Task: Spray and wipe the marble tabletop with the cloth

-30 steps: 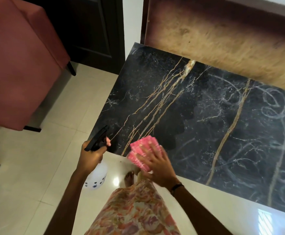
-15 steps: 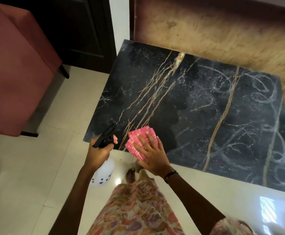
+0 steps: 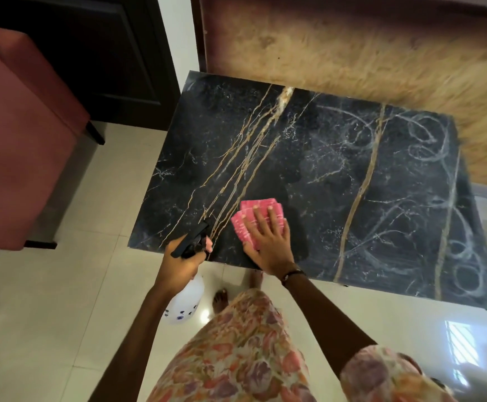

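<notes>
Right hand (image 3: 268,242) presses flat, fingers spread, on the cloth (image 3: 255,220) near the counter's (image 3: 338,175) front-left corner; left hand (image 3: 180,264) grips the sprayer (image 3: 188,274). Wipe with overlapping strokes toward the streaked right side.

Right hand (image 3: 269,243) flat on pink cloth (image 3: 255,220) atop black marble tabletop (image 3: 338,175) (spray bottle (image 3: 185,297) in left hand (image 3: 180,266))

There is only the one camera, worn on the person's head, looking steeply down and a little forward over the near left corner of the black marble desk (image 3: 338,175) — so no second view shares any of the scene. It sits close: both forearms reach up from the bottom edge, the hands land around mid-frame, and the floral dress (image 3: 236,352) and bare feet lie straight below. The wide lens bows the edges — the red chair (image 3: 19,134) at left, the tan rug (image 3: 352,53) beyond the desk.
</notes>
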`<action>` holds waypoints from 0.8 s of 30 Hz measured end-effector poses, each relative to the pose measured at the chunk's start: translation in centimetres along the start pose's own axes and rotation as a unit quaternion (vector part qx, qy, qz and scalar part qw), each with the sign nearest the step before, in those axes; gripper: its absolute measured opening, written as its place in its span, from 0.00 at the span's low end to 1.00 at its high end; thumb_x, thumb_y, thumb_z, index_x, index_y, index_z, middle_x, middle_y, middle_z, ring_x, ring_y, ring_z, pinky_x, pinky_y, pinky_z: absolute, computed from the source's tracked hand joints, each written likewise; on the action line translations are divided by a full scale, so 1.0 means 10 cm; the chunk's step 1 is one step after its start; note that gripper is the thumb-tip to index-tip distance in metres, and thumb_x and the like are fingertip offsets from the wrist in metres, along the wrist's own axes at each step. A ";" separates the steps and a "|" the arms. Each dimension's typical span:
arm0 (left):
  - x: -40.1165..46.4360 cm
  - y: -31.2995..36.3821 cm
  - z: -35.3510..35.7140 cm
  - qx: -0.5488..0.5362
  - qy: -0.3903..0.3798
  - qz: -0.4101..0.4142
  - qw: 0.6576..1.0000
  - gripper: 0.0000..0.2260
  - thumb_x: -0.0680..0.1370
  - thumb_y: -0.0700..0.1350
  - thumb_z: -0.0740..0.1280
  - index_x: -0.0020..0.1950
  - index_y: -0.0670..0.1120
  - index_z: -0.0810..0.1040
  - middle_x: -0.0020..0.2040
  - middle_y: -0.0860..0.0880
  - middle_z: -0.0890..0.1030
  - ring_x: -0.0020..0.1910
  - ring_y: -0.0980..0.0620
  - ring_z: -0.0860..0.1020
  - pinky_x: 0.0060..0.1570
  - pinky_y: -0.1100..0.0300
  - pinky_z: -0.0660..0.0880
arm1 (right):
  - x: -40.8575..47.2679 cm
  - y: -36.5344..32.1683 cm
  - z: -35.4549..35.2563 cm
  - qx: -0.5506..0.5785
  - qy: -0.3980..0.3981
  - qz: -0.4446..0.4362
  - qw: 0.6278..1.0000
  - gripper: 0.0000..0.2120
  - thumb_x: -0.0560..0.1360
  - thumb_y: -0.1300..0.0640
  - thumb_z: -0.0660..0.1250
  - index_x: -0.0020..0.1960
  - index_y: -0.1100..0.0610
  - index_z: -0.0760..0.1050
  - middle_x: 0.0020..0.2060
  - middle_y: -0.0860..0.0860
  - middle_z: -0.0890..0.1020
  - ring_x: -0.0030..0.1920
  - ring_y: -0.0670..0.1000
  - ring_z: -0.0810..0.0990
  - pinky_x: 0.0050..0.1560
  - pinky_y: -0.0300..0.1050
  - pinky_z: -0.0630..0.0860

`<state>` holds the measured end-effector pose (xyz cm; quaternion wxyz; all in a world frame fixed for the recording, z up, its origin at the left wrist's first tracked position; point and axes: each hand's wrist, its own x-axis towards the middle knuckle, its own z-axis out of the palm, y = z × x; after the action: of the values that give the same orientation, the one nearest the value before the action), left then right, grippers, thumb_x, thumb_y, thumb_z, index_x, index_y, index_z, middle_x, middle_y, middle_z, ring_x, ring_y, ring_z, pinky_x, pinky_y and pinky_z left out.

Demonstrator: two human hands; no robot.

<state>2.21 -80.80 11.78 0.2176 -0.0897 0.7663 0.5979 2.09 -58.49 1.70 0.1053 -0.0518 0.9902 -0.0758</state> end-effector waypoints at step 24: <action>0.54 0.68 1.15 0.049 -0.032 0.021 0.998 0.09 0.73 0.28 0.62 0.44 0.39 0.79 0.28 0.58 0.79 0.22 0.63 0.73 0.26 0.70 0.66 | -1.14 1.26 0.06 -0.036 -0.011 -0.136 0.990 0.29 0.78 0.38 0.52 0.76 0.46 0.58 0.76 0.52 0.61 0.76 0.60 0.55 0.70 0.66 0.55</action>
<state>-2.74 -67.37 13.16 0.2337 -0.0438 0.7890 0.5666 12.19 -44.87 1.39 0.1033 -0.1904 0.9748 -0.0533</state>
